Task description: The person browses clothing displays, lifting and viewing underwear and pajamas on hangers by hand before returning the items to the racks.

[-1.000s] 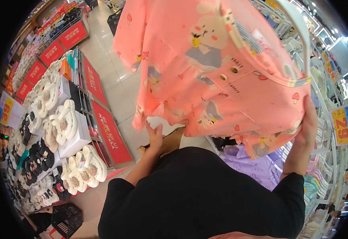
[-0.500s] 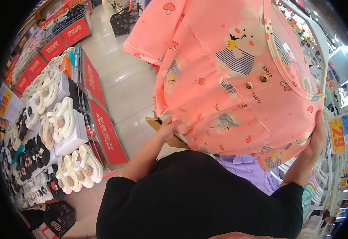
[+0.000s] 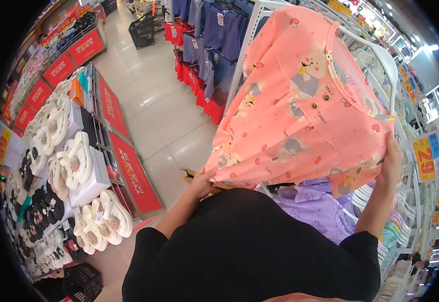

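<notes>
A pink children's top (image 3: 280,121) printed with rabbits and mushrooms, with two gold buttons near its neckline, is stretched out sideways in front of me. It hangs on a white hanger (image 3: 391,65). My left hand (image 3: 203,184) pinches the lower hem at the garment's left end. At the other end, my right hand (image 3: 391,163) is closed on the shoulder and sleeve area, with its fingers partly hidden behind the fabric. Below the pink top, a purple garment (image 3: 320,211) hangs on the rack.
White clogs (image 3: 103,221) and black footwear fill the display on the left, with red sign panels (image 3: 134,171) along its side. Blue and red clothes (image 3: 219,30) hang ahead. A price sign (image 3: 427,157) stands at right. Black baskets (image 3: 142,31) rest on the tiled floor.
The pink top has moved lower and farther away, its raised left part swinging right and uncovering the blue and red clothes. Both hands still grip it; my left hand has shifted slightly down and left.
</notes>
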A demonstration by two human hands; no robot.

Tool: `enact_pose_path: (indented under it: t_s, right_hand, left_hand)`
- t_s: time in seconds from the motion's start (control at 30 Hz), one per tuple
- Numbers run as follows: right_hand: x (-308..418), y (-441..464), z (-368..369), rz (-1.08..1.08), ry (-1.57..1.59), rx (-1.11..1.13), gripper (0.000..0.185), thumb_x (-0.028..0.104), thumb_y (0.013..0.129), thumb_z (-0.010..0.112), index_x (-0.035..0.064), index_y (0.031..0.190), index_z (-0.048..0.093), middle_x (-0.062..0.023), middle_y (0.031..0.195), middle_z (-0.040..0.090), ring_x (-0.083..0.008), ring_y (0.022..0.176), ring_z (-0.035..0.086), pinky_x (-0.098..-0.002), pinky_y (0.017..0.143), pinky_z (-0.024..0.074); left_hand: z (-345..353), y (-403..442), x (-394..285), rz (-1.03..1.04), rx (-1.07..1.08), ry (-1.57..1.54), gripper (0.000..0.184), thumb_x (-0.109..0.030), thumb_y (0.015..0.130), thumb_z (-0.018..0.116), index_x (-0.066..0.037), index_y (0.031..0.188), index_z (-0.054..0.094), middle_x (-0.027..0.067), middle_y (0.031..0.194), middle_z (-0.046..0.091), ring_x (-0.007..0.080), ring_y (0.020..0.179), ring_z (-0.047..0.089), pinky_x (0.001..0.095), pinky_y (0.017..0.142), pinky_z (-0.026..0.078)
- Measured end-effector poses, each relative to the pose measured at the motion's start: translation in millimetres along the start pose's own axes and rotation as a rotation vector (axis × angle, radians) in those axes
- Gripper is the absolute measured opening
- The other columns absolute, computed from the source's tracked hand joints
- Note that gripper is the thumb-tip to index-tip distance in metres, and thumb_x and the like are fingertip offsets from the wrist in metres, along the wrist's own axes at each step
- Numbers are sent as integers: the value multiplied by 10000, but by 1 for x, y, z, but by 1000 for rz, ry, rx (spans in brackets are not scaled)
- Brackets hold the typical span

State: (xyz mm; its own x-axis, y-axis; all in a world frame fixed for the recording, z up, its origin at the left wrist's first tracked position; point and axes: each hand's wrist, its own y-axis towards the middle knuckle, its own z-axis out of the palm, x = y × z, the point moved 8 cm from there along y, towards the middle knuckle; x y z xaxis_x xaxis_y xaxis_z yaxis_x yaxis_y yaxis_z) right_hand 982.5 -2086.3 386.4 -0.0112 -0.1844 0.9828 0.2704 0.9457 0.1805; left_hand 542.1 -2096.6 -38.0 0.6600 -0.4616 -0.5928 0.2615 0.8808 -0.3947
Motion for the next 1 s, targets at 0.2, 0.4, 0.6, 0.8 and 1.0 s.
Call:
enact_pose_path:
  t_s: [0.2,0.4,0.6,0.8,1.0]
  right_hand:
    - [-16,-10,4,13,-104,-51,309,257,1007,539,-15,1140,601,-87,1052,675,-125,873,661,-262,756,539]
    - [-74,-57,24,160,-535,252,249,255,977,584,13,958,636,24,823,610,-45,712,529,-220,633,442]
    - [-118,-82,29,181,-666,203,279,264,956,607,3,857,620,57,759,554,-44,669,464,-242,589,398]
    - [-157,-86,-11,337,-643,52,287,272,960,597,7,849,616,65,715,530,-37,636,445,-236,555,381]
    - [-220,-71,-33,326,-725,50,280,265,967,582,12,848,589,30,707,521,-67,657,460,-265,589,402]
  left_hand:
    - [-15,1,9,-75,60,50,410,-177,950,607,-132,1325,449,13,957,623,126,740,634,238,549,438]
    - [-9,-13,-6,4,55,97,700,-199,983,537,-199,1544,117,143,1403,455,273,971,686,246,575,508]
    - [-11,-17,-11,-30,82,111,713,-206,990,524,-216,1554,88,168,1516,346,307,1040,668,239,561,521]
    - [-2,-1,-16,-3,159,99,713,-212,988,532,-218,1555,100,188,1448,429,294,944,700,212,510,498]
    - [1,-2,-28,21,115,93,699,-228,990,528,-188,1554,117,201,1379,494,281,868,715,202,481,480]
